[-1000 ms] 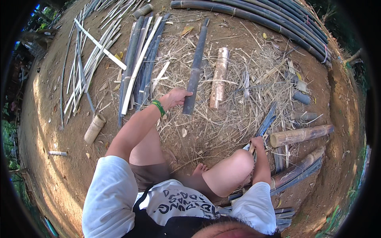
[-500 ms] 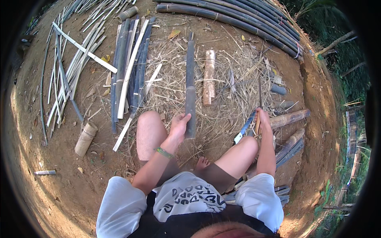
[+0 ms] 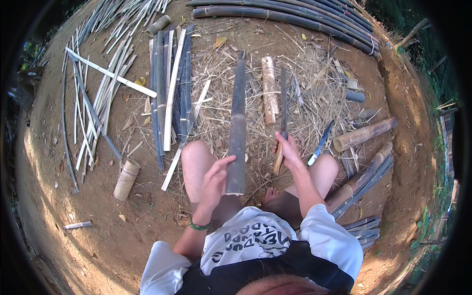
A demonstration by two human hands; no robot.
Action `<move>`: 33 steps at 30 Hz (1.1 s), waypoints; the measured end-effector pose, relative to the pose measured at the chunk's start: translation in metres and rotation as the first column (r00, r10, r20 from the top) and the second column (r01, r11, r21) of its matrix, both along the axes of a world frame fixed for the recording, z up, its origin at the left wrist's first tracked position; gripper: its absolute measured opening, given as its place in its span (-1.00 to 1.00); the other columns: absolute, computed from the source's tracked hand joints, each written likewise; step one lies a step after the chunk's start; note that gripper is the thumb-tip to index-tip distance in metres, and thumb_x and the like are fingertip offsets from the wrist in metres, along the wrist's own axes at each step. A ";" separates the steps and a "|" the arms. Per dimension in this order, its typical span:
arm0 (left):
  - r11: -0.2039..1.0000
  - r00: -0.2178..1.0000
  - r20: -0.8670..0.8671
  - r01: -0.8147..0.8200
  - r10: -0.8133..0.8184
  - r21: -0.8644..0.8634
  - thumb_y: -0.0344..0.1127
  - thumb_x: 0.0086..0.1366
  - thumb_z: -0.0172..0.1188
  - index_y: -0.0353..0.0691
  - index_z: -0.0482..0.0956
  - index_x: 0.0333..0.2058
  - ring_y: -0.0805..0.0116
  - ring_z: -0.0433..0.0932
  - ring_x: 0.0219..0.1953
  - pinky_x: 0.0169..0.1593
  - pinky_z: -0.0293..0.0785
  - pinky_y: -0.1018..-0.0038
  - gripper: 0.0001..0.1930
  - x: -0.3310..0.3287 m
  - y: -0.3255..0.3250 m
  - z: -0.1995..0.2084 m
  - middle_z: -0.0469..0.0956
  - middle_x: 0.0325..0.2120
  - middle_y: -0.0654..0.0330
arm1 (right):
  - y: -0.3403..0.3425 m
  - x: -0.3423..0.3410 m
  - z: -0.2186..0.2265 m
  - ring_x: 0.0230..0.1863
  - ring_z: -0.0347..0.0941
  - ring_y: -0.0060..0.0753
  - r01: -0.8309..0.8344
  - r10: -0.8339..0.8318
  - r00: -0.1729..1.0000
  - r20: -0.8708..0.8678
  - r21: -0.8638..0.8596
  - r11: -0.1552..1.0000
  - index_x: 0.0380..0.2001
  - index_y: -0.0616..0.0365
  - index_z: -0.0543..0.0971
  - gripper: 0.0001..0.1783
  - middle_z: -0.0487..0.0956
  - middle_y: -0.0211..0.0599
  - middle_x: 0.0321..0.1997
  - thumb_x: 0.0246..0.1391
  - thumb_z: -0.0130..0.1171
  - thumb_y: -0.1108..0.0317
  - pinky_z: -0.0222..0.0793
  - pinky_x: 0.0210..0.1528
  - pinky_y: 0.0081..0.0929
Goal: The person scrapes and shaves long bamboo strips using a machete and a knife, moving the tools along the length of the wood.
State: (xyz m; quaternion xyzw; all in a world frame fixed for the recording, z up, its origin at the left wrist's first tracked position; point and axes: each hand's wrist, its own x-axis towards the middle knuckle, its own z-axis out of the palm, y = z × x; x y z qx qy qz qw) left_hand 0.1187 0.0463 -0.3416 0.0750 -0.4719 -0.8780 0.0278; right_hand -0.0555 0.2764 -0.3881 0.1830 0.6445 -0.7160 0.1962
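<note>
In my left hand (image 3: 216, 179) is a dark length of bamboo (image 3: 237, 132), pointing away from me between my knees. The fingers press along its left edge, near the close end; part of the grip is hidden behind it. My right hand (image 3: 289, 150) is wrapped round the wooden handle of a machete (image 3: 283, 101). Its long dark blade points away from me, to the right of the bamboo and apart from it. Just beyond the blade lies a pale, peeled bamboo log (image 3: 270, 93).
Dry shavings (image 3: 211, 110) litter the ground ahead. Bamboo strips (image 3: 172, 93) lie to the left, near a short bamboo section (image 3: 127, 179). By my right knee are a blue-and-white tool (image 3: 322, 142) and a thick bamboo piece (image 3: 364, 134). Long dark poles (image 3: 280, 22) lie at the back.
My right hand has brought the machete leftward from beside my right knee to near the bamboo. The bamboo has come closer to me, and my left-hand fingers have straightened somewhat.
</note>
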 end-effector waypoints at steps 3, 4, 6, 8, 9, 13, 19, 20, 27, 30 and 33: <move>0.997 0.985 -0.175 -0.011 -0.002 -0.071 -0.55 0.23 0.11 -0.40 0.29 0.24 0.28 0.46 0.18 0.24 0.33 0.46 -0.43 -0.014 -0.027 0.033 0.48 0.12 -0.02 | -0.006 0.031 -0.021 -0.62 0.33 -0.60 -0.081 0.082 0.996 -0.027 0.034 0.996 -0.28 0.16 0.44 -0.77 0.41 -0.48 -0.58 0.27 0.17 0.23 0.27 -0.58 -0.58; 0.989 0.973 -0.229 -0.036 0.003 -0.143 -0.56 0.19 0.12 -0.40 0.29 0.25 0.26 0.47 0.19 0.25 0.34 0.43 -0.40 -0.021 -0.033 0.050 0.48 0.12 -0.03 | -0.009 0.040 -0.022 -0.61 0.34 -0.62 -0.098 0.099 0.995 -0.027 0.039 0.994 -0.27 0.17 0.45 -0.77 0.42 -0.47 -0.57 0.27 0.16 0.22 0.28 -0.57 -0.60; 0.899 0.934 -0.358 -0.159 0.002 -0.409 -0.54 0.18 0.20 -0.41 0.30 0.23 0.24 0.52 0.14 0.20 0.41 0.38 -0.39 -0.040 -0.038 0.082 0.51 0.09 -0.06 | -0.020 0.061 -0.018 -0.65 0.31 -0.62 -0.087 0.090 0.995 -0.047 0.066 0.994 -0.30 0.17 0.45 -0.75 0.40 -0.48 -0.62 0.27 0.17 0.20 0.25 -0.61 -0.58; 0.664 0.822 -0.545 -0.500 0.163 -0.555 -0.45 0.10 0.44 -0.39 0.44 0.10 0.20 0.70 -0.22 -0.06 0.62 0.39 -0.42 -0.065 -0.049 0.093 0.66 -0.18 -0.03 | -0.028 0.072 -0.008 -0.70 0.29 -0.63 -0.086 0.093 0.991 -0.094 0.073 0.994 -0.34 0.18 0.45 -0.72 0.39 -0.49 -0.66 0.27 0.18 0.18 0.21 -0.64 -0.57; 0.575 0.753 -0.595 -0.628 0.281 -0.525 -0.51 0.09 0.43 -0.38 0.54 0.01 0.31 0.69 -0.34 -0.24 0.65 0.55 -0.53 -0.077 -0.056 0.098 0.68 -0.29 0.02 | -0.032 0.076 -0.001 -0.72 0.27 -0.64 -0.099 0.109 0.986 -0.122 0.084 0.992 -0.36 0.19 0.45 -0.70 0.38 -0.50 -0.68 0.27 0.18 0.17 0.19 -0.66 -0.57; 0.318 0.396 -0.900 -0.890 0.180 -0.328 -0.47 0.14 0.42 -0.36 0.62 -0.11 0.51 0.63 -0.39 -0.51 0.46 0.79 -0.67 -0.129 -0.113 0.131 0.67 -0.37 0.07 | -0.042 0.079 0.017 -0.76 0.25 -0.66 -0.107 0.139 0.965 -0.221 0.152 0.983 -0.42 0.21 0.45 -0.64 0.37 -0.51 -0.73 0.26 0.19 0.12 0.15 -0.70 -0.56; 0.266 0.284 -0.908 -0.942 0.308 -0.204 -0.29 0.31 0.31 -0.39 0.57 -0.23 0.41 0.55 -0.48 -0.31 0.56 0.54 -0.76 -0.181 -0.084 0.252 0.61 -0.45 0.10 | -0.043 0.062 0.055 -0.75 0.26 -0.66 -0.098 0.111 0.961 -0.253 0.061 0.993 -0.36 0.25 0.50 -0.60 0.36 -0.50 -0.76 0.27 0.16 0.06 0.14 -0.68 -0.57; 0.278 0.302 -0.905 -0.935 0.299 -0.220 -0.27 0.34 0.28 -0.37 0.56 -0.24 0.38 0.55 -0.49 -0.28 0.57 0.50 -0.76 -0.186 -0.083 0.259 0.60 -0.46 0.10 | -0.044 0.057 0.056 -0.75 0.26 -0.66 -0.102 0.118 0.960 -0.255 0.073 0.992 -0.34 0.26 0.51 -0.59 0.36 -0.50 -0.76 0.27 0.16 0.06 0.14 -0.68 -0.57; 0.704 0.273 -0.937 -0.709 0.219 -0.043 0.33 0.40 -0.24 -0.36 0.46 -0.21 0.21 0.56 -0.55 -0.39 0.65 0.21 -0.29 -0.207 -0.067 0.262 0.52 -0.57 0.02 | -0.065 0.041 0.088 -0.69 0.28 -0.62 -0.174 0.205 0.915 -0.348 0.119 0.978 -0.36 0.27 0.53 -0.53 0.37 -0.49 -0.73 0.29 0.11 -0.01 0.16 -0.62 -0.49; 0.794 0.314 -0.943 -0.599 0.108 -0.109 0.33 0.41 -0.26 -0.39 0.46 -0.18 0.20 0.54 -0.62 -0.45 0.64 0.24 -0.27 -0.200 -0.061 0.273 0.50 -0.64 0.02 | -0.071 0.040 0.117 -0.71 0.24 -0.72 -0.270 0.267 0.847 -0.459 0.060 0.961 -0.39 0.19 0.46 -0.60 0.35 -0.54 -0.72 0.38 0.01 0.06 0.14 -0.65 -0.61; 0.857 0.223 -0.972 -0.484 -0.076 -0.178 0.34 0.41 -0.31 -0.43 0.48 -0.19 0.14 0.58 -0.62 -0.51 0.65 0.21 -0.22 -0.181 -0.051 0.290 0.52 -0.66 -0.04 | -0.071 0.050 0.156 -0.68 0.24 -0.71 -0.374 0.307 0.752 -0.583 0.007 0.928 -0.42 0.17 0.44 -0.57 0.34 -0.53 -0.71 0.41 -0.09 0.05 0.15 -0.61 -0.61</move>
